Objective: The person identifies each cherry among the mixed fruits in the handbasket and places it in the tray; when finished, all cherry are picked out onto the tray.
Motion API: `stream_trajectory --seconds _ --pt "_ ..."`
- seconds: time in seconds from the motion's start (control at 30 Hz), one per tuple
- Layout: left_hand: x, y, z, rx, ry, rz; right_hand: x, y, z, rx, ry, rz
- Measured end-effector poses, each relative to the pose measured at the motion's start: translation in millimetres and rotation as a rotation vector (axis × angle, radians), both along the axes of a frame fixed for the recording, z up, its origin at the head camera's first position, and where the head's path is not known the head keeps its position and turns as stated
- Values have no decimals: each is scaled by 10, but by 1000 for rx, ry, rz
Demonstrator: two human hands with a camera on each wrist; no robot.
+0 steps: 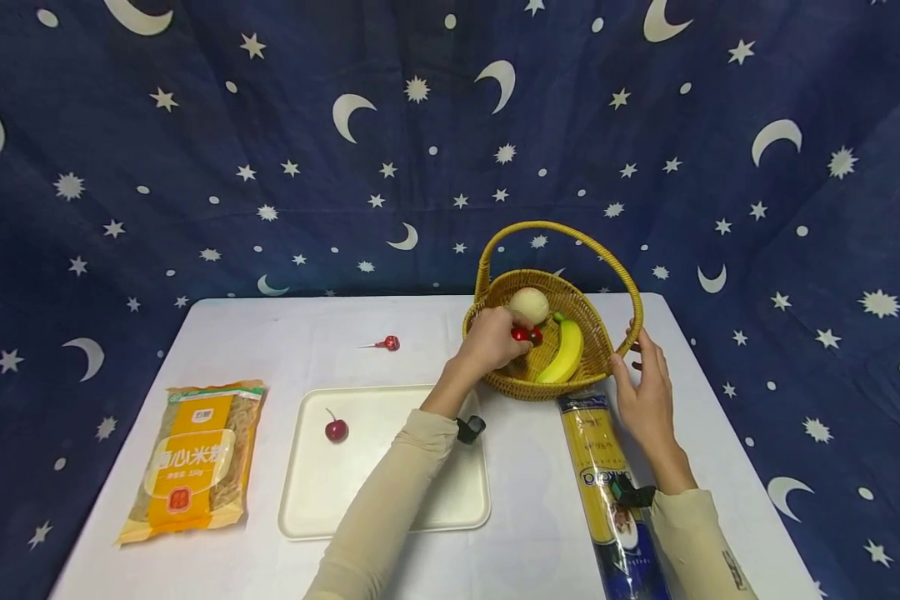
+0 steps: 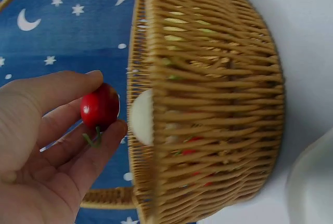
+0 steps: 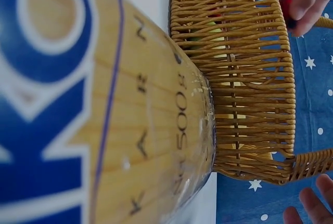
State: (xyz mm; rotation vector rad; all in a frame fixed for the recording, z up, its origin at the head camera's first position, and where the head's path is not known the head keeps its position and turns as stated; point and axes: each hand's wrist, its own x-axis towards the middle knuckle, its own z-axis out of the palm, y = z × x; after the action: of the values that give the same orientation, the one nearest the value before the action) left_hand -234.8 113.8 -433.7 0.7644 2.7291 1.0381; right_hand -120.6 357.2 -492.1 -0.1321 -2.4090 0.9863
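My left hand (image 1: 489, 340) pinches a small glossy red fruit (image 2: 100, 107) with a short green stem between thumb and fingers, over the near left rim of the wicker basket (image 1: 495, 385). Inside the basket lie a banana (image 1: 567, 354) and a round cream-coloured ball-like thing (image 1: 529, 306). More red shows through the weave in the left wrist view. At the basket's right side, my right hand (image 1: 645, 404) has its fingers extended beside the foot of the arched handle (image 1: 633, 312). Its fingertips (image 3: 312, 203) show just below that handle in the right wrist view.
A long pasta pack (image 1: 596, 467) lies against the basket's near side, under the right forearm. Left of it, a cream tray (image 1: 382, 525) holds a dark red cherry (image 1: 336, 430). A red-wrapped lollipop (image 1: 391, 342) lies behind the tray, and a noodle bag (image 1: 195, 458) lies far left.
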Motion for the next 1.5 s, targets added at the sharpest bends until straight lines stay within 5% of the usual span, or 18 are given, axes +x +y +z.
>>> stream_trajectory --seconds 0.33,0.7,1.17,1.5 --pt "149 -345 216 130 35 31 9 -13 12 4 -2 1" --pt "290 -789 322 182 105 95 13 -26 21 8 1 1" --pt "605 -1362 312 302 165 211 28 -23 27 -2 -26 -10" --pt "824 -1847 233 343 181 398 7 -35 16 -1 -29 -23"
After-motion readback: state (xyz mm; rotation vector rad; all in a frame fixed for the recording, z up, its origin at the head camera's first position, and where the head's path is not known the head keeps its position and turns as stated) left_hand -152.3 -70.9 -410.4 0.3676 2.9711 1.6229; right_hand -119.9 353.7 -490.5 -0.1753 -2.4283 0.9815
